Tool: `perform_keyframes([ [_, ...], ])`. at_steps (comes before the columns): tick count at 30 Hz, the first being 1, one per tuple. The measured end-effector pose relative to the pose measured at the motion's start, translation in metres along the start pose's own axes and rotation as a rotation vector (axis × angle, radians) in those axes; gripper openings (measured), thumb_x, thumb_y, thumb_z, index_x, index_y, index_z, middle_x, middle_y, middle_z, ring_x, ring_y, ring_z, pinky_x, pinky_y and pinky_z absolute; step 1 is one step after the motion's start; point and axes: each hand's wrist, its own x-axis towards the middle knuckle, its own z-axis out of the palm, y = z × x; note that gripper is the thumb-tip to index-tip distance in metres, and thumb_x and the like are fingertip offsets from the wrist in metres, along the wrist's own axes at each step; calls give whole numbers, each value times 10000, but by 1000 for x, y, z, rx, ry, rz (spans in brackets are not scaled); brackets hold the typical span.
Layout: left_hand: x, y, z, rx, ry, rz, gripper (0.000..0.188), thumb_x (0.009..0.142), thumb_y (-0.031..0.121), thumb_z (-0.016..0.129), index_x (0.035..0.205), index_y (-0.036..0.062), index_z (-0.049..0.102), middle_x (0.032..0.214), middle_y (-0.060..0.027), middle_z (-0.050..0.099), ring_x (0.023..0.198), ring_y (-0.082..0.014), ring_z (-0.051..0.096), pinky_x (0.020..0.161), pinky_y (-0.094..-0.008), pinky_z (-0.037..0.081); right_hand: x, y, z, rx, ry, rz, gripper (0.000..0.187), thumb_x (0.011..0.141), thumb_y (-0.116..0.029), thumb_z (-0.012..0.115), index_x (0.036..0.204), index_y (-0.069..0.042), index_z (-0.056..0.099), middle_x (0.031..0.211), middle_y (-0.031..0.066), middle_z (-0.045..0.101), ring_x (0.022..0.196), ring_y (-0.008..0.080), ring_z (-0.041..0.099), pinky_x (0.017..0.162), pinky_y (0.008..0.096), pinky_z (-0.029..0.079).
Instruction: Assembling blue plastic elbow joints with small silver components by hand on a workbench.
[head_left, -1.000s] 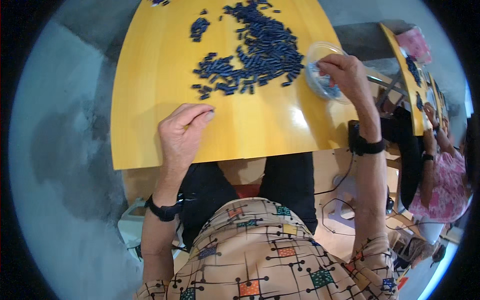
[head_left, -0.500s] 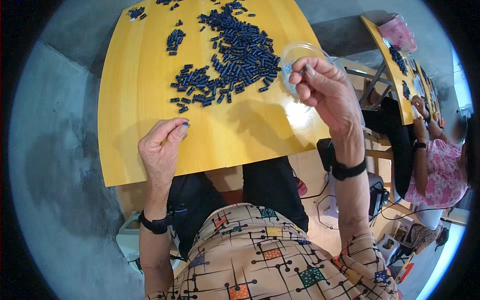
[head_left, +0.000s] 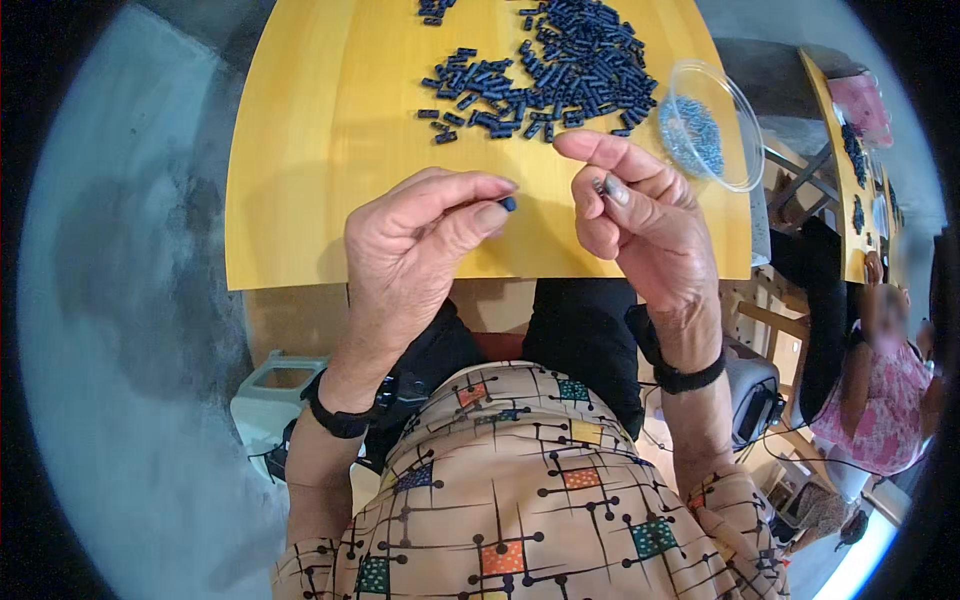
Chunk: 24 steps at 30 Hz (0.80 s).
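Observation:
My left hand (head_left: 420, 230) pinches a small dark blue-black cylindrical piece (head_left: 508, 204) between thumb and fingertips, with one end poking out. Facing it, my right hand (head_left: 660, 220) grips a tiny shiny metal piece (head_left: 599, 186) between thumb and finger; its exact kind is too small to make out. A short gap separates the two hands over the near part of the yellow table (head_left: 300, 200). Just beyond them lies a pile of dark cylindrical pieces (head_left: 590, 65). A round clear plastic tub (head_left: 745, 120) with many small silvery pieces (head_left: 690, 135) stands beyond my right hand.
Smaller clusters of dark pieces (head_left: 436, 10) lie at the table's far side. A grey wall (head_left: 130, 250) rises on the left, near a pale plastic stool (head_left: 275, 385). To the right, another person in a pink top (head_left: 870, 420) sits at a second table (head_left: 830, 160).
My left hand has moved right, bringing the dark piece close to my right hand. The right hand has come away from the tub with a tiny metal piece. The head view has shifted.

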Motion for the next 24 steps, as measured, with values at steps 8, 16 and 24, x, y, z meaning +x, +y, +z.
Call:
perform_keyframes([
  [8, -6, -2, 7, -135, -54, -146, 146, 810, 64, 634, 915, -37, 643, 831, -79, 638, 702, -122, 589, 639, -226, 485, -4, 29, 0, 292, -52, 116, 199, 863, -146, 570, 1007, -8, 573, 757, 34, 588, 537, 73, 468, 450, 187, 347],
  [16, -11, -7, 8, -187, -6, -175, 134, 796, 42, 651, 915, -20, 660, 781, -63, 653, 659, -89, 604, 602, -186, 501, -4, 35, 4, 248, -68, 108, 179, 870, -158, 565, 965, -8, 588, 752, 33, 597, 557, 68, 502, 466, 183, 378],
  [24, -17, -10, 1, -233, -7, -235, 162, 813, 68, 640, 950, -18, 651, 788, -67, 652, 669, -96, 607, 616, -200, 506, -9, 32, 13, 76, 25, 64, 187, 874, -155, 559, 986, -12, 602, 762, 30, 615, 578, 64, 540, 490, 179, 422],
])
